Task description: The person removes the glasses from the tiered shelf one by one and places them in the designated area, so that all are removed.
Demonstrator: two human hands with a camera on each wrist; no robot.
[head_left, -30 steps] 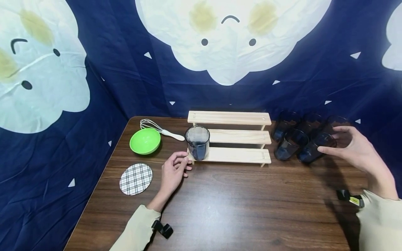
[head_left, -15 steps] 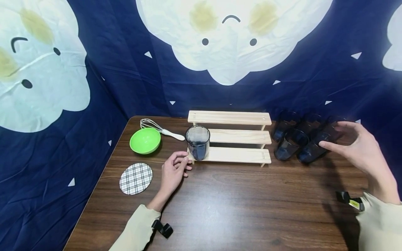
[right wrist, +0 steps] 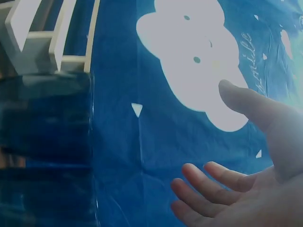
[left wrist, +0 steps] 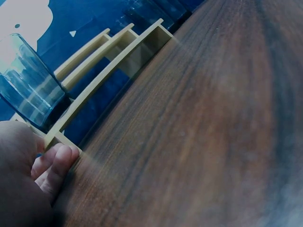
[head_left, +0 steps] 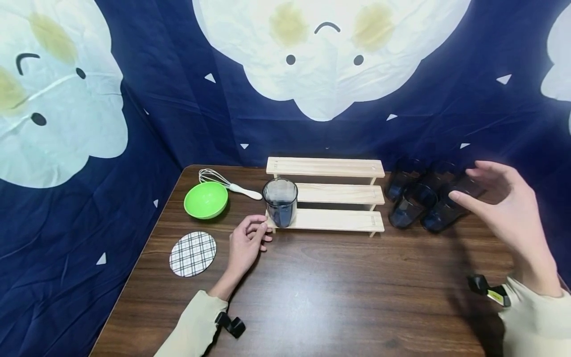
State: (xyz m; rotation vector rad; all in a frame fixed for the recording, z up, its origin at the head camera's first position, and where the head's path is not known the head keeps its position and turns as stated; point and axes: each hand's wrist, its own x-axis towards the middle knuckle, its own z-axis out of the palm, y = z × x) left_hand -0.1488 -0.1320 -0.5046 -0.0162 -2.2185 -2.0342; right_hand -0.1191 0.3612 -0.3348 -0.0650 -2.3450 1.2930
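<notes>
A three-tier wooden display rack (head_left: 341, 219) stands on the table, and one smoky dark glass (head_left: 281, 204) sits upright at the left end of its lowest tier. My left hand (head_left: 246, 244) holds that end of the rack; in the left wrist view its curled fingers (left wrist: 59, 163) lie against the end support below the glass. Several more dark glasses (head_left: 412, 206) are grouped to the right of the rack. Over the rightmost ones hovers my right hand (head_left: 513, 210), thumb and fingers spread apart. The right wrist view shows nothing in this hand (right wrist: 246, 184), with the glasses (right wrist: 45, 123) beside it.
Left of the rack are a green bowl (head_left: 206, 200), a white whisk (head_left: 241, 191) and a round checked coaster (head_left: 193, 254). A dark blue cloth (head_left: 357, 134) with white cloud faces hangs behind the brown wooden table (head_left: 321, 292).
My right hand has risen from beside the front right glass to above the group, its fingers staying apart. My left hand, the rack and its glass have kept their places.
</notes>
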